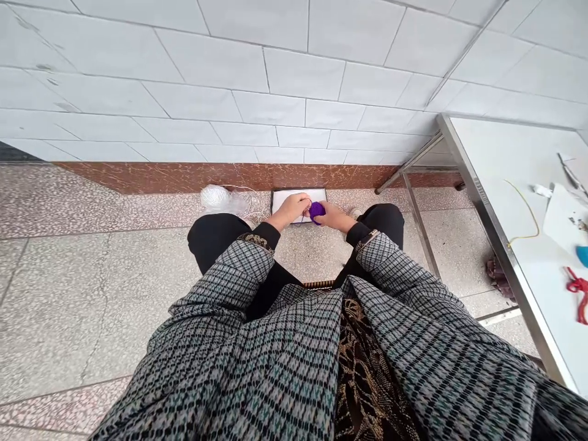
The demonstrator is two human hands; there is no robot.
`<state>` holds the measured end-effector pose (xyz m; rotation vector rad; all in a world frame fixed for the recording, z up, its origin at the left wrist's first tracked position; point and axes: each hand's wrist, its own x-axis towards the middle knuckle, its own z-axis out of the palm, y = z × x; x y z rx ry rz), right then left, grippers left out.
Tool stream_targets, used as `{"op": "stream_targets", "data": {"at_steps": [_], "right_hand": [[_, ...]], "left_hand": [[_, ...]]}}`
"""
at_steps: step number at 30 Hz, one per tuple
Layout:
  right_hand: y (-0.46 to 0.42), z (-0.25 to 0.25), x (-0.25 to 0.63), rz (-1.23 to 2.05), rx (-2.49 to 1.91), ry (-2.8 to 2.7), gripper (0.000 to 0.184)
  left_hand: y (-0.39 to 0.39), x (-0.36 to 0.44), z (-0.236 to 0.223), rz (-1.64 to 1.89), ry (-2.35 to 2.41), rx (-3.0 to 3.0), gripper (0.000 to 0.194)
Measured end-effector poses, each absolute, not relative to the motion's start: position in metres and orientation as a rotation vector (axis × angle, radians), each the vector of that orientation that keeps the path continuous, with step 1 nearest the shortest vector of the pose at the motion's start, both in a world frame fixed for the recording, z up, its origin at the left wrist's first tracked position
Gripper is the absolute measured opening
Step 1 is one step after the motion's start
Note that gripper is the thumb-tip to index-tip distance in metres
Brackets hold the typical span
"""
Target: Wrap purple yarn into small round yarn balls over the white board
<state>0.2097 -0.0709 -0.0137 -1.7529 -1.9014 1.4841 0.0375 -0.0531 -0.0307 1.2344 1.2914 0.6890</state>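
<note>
A small purple ball of yarn [316, 212] sits in my right hand [335, 217], whose fingers curl around its right side. My left hand [293, 208] is closed in a pinch at the ball's left edge, with a thin dark strand of yarn showing just below the fingers. Both hands are held between my knees, over a shallow white tray [278, 198] with a dark rim on the floor. Left of the tray lies a ball of white yarn [215, 197], with clear plastic wrap and loose strands beside it.
A white-tiled wall [271, 101] with a brown stone base rises in front of me. On the right stands a metal-framed table [500, 147] bearing a yellow cord [530, 211], a red knotted cord [579, 291] and white paper. A dark red item [498, 278] lies under it.
</note>
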Motion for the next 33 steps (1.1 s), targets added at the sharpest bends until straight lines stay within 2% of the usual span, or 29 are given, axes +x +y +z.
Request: {"op": "stream_targets", "data": {"at_steps": [5,11,15,19,23,26,29,31,33], "right_hand": [[-0.054,-0.010,0.209,1.639,-1.631,-1.789,0.019],[-0.029,-0.002,0.204,1.754,-1.649,-1.729,0.021],[-0.016,0.010,0.210,1.972,-1.381,-1.644,0.019],[0.000,0.024,0.216,2.098,-1.103,-1.416,0.033],[0.024,0.023,0.214,1.906,-1.094,-1.270,0.035],[0.037,0.011,0.209,1.632,-1.332,-1.300,0.035],[0.040,0.001,0.207,1.373,-1.624,-1.581,0.040],[0.036,0.000,0.208,1.382,-1.695,-1.824,0.042],[0.031,0.002,0.210,1.554,-1.663,-1.971,0.041]], "left_hand": [[-0.043,0.032,-0.033,0.704,1.341,1.256,0.014],[-0.019,0.017,-0.008,0.555,1.354,1.588,0.014],[0.004,0.003,0.000,0.521,1.320,1.671,0.015],[0.017,0.000,-0.008,0.571,1.249,1.578,0.017],[0.009,0.014,-0.015,0.464,1.233,1.517,0.014],[-0.001,0.020,-0.014,0.363,1.077,1.667,0.013],[-0.003,0.014,-0.008,0.313,0.976,1.806,0.015],[0.000,0.006,-0.002,0.343,1.051,1.835,0.015],[0.005,-0.003,0.003,0.363,1.130,1.845,0.016]]}}
